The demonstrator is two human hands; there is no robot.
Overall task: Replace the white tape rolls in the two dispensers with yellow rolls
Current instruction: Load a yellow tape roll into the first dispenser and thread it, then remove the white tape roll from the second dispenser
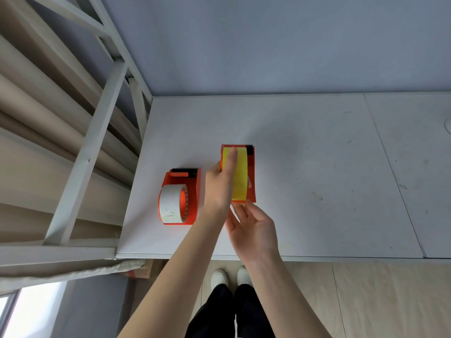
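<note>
Two orange tape dispensers stand on the white table. The left dispenser holds a white tape roll. The right dispenser holds a yellow tape roll. My left hand lies on the yellow roll, one straight finger pressing the tape near the dispenser's far end and the thumb against its left side. My right hand hovers open, palm up, just before the near end of the right dispenser, its fingertips close to the orange edge.
A white metal frame with beige rolls behind it stands left of the table. The wall runs along the table's far edge. A small white round thing shows at the far right edge. My feet are below the table's front edge.
</note>
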